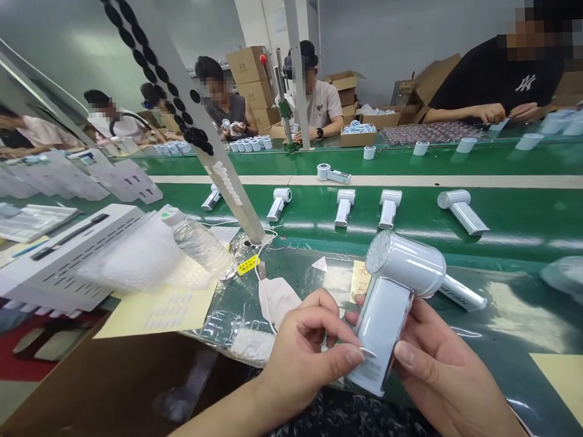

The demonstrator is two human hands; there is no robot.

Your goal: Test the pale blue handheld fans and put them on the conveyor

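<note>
My right hand [449,359] grips a pale blue-white handheld fan [405,265], shaped like a hair dryer, its handle tilted down toward me. Thumb and fingers hold the handle from the right side. My left hand [315,345] pinches a small white sticker [367,353] between thumb and forefinger, close against the lower handle. Whether the sticker touches the handle I cannot tell. Behind the held fan, a second fan [464,293] lies partly hidden, with "FAN" lettering on it. Left of my hands is a yellow sheet [180,315] bearing several small pale labels.
Several fans [390,208] lie on the green conveyor belt [310,208] ahead. A slanted metal post [233,188] rises at left. Beside it are a plastic bottle [199,241], a plastic bag [135,256] and a white slotted box [73,258]. Co-workers [316,96] sit across the line.
</note>
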